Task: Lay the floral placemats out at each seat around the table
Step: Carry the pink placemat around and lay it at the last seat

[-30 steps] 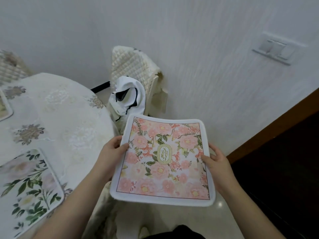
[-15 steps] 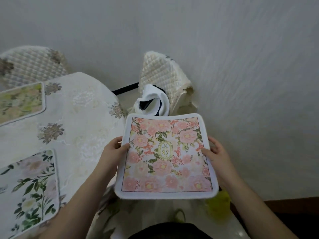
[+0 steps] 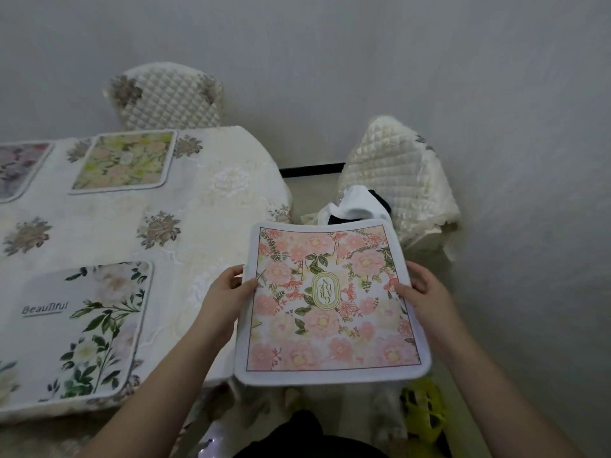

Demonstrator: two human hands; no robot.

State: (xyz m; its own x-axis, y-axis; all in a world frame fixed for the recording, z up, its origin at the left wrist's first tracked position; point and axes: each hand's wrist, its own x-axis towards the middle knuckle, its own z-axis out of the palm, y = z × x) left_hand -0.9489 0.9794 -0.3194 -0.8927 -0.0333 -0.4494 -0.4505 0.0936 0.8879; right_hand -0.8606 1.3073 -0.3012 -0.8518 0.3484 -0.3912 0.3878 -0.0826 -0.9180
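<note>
I hold a pink floral placemat [image 3: 330,309] flat in the air, just off the table's right edge. My left hand [image 3: 228,292] grips its left side and my right hand [image 3: 423,292] grips its right side. On the table [image 3: 205,206], covered with a cream embroidered cloth, lie three other placemats: a white one with green leaves [image 3: 76,332] at the near left, a yellow-green one [image 3: 124,161] at the far side, and a purple-grey one [image 3: 16,170] cut off at the left edge.
A quilted cream chair [image 3: 168,97] stands behind the table by the wall. Another quilted chair [image 3: 396,183] stands to the right with a white and black cloth [image 3: 357,203] on its seat. A yellow-green object [image 3: 423,414] lies on the floor near my right arm.
My view has swung left, bringing more of the table and the far placemats into sight. Both hands still hold the pink placemat, now closer to the table's edge.
</note>
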